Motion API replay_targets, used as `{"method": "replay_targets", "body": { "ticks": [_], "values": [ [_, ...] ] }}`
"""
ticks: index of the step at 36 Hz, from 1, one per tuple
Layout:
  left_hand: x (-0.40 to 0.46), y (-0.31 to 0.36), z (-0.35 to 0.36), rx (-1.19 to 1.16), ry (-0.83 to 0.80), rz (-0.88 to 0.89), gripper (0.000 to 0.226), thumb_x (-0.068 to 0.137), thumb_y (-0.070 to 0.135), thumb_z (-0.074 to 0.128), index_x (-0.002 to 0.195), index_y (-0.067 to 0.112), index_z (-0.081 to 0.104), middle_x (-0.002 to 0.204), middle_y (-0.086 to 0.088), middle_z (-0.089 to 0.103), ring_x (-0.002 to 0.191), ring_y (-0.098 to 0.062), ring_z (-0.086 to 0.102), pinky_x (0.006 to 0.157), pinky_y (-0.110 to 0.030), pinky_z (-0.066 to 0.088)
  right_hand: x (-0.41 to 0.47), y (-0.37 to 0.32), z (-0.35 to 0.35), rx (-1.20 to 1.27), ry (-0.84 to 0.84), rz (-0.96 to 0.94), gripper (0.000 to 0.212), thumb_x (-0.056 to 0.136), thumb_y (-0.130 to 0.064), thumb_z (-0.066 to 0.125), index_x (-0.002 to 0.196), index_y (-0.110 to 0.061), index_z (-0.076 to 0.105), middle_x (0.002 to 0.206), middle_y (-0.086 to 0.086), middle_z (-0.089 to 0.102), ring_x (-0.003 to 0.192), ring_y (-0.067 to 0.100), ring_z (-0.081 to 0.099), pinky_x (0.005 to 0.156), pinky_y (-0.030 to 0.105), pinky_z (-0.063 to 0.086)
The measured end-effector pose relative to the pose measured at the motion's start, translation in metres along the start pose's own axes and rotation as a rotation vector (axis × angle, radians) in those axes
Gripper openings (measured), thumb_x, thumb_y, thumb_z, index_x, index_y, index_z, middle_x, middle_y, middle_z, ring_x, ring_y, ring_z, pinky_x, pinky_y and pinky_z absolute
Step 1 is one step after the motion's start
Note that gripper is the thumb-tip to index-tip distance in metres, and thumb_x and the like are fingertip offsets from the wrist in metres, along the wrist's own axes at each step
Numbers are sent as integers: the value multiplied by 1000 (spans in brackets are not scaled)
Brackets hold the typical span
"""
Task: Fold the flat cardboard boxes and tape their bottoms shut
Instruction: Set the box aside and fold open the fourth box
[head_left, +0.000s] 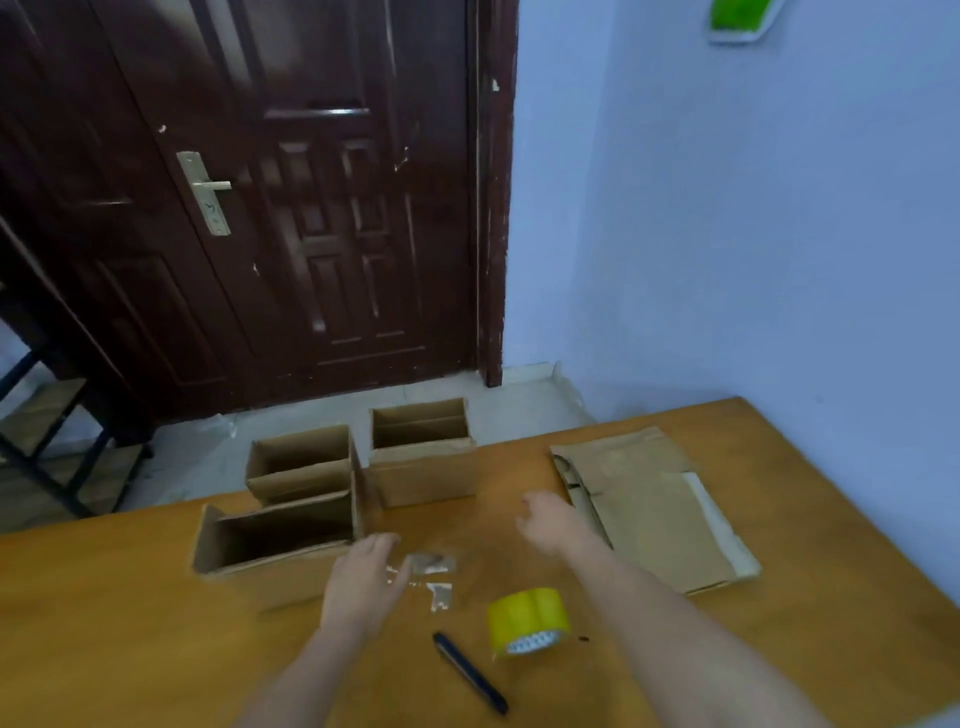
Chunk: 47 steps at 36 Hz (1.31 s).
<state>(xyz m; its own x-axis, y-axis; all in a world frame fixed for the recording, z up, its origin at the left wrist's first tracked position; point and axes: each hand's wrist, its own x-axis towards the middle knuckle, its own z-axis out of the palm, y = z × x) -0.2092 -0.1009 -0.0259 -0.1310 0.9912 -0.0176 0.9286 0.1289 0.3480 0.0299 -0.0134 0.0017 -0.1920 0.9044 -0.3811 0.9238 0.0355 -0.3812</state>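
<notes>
Nearest, between the two forearms: a dark pen-shaped tool (470, 673), whether marker or cutter cannot be told, and just beyond it a roll of yellow tape (529, 621) lying on the wooden table (104, 639). Left hand (363, 582): held low over the table, fingers loosely curled, holding nothing that can be made out; scraps of used tape (434, 577) lie just beside its fingertips, and whether it touches them is blurred. Right hand (550, 522): fingers relaxed and apart, empty, hovering close by the near edge of the stack of flat boxes (654, 509), which lies to that hand's outer side. Beyond the left hand: three folded boxes, open tops up, the nearest box (275, 540) just beside the fingers, a second box (301, 462) behind it, a third box (423, 457) further off, near the table's far edge. Step in hand, as judged: fetching the next flat box. Best done by taking only the top sheet at its near edge, sliding it clear toward the free space before the tape, then squaring it open before folding the bottom flaps. Not determinable: the count of sheets in the stack, whether the standing boxes' bottoms are taped, and the loose end of the tape. Furthest: a dark door (291, 208) and a pale wall (753, 234).
</notes>
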Motion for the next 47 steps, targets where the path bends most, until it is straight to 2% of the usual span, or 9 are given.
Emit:
{"method": "replay_targets", "body": {
  "ticks": [4,8,13,20,23,29,38,43,47],
  "values": [
    [24,56,5,120,-121,172,52,96,48,38,142,24,37,143,8,43,134,-9,35,110,-29,29,-3,41,-20,-138,-17,35,47,94,-33,46,133,-6,46,136,13,47,125,30,47,101,39,42],
    [42,98,10,233,-181,304,57,95,50,36,145,23,32,148,6,37,139,-12,28,114,-31,22,-7,73,-39,-231,-27,71,42,95,-33,43,129,-10,47,129,11,54,115,30,54,90,39,47],
    [55,136,17,318,-210,353,63,94,51,36,149,22,25,153,4,30,143,-14,20,116,-33,15,-10,108,-52,-298,-8,101,45,97,-31,37,137,-12,41,135,7,47,113,29,55,83,39,48],
    [67,179,31,335,-257,348,67,93,54,36,150,22,20,155,2,26,145,-16,17,117,-35,13,-15,146,-66,-339,-57,150,57,94,-34,39,147,-15,29,150,6,33,123,28,49,90,38,48],
    [71,195,40,363,-294,350,69,93,55,35,150,21,17,156,0,24,145,-18,16,118,-36,13,-16,162,-72,-312,-67,181,61,94,-37,39,149,-16,24,152,6,29,130,27,42,99,39,43],
    [76,233,61,375,-353,393,69,92,54,36,150,21,20,155,-1,26,144,-20,18,117,-37,14,-14,192,-77,-282,-63,221,57,92,-37,38,145,-16,32,147,5,35,128,28,42,100,41,41],
    [78,271,111,286,-554,263,76,89,59,36,152,24,10,157,-6,21,143,-25,21,114,-41,23,6,242,-70,-180,-82,312,66,92,-48,44,147,-16,26,151,8,27,135,28,31,102,41,39],
    [76,286,138,131,-697,59,79,88,61,36,151,20,13,156,-2,20,140,-23,26,110,-39,33,18,265,-60,14,-118,409,81,91,-53,43,152,-25,-2,160,6,2,145,33,7,114,47,24],
    [77,292,155,-64,-746,-89,79,85,61,40,150,23,16,147,-1,36,131,-23,40,103,-38,41,25,274,-52,245,-139,455,86,92,-51,44,151,-24,-12,160,9,2,146,34,2,117,49,16]
  ]
}}
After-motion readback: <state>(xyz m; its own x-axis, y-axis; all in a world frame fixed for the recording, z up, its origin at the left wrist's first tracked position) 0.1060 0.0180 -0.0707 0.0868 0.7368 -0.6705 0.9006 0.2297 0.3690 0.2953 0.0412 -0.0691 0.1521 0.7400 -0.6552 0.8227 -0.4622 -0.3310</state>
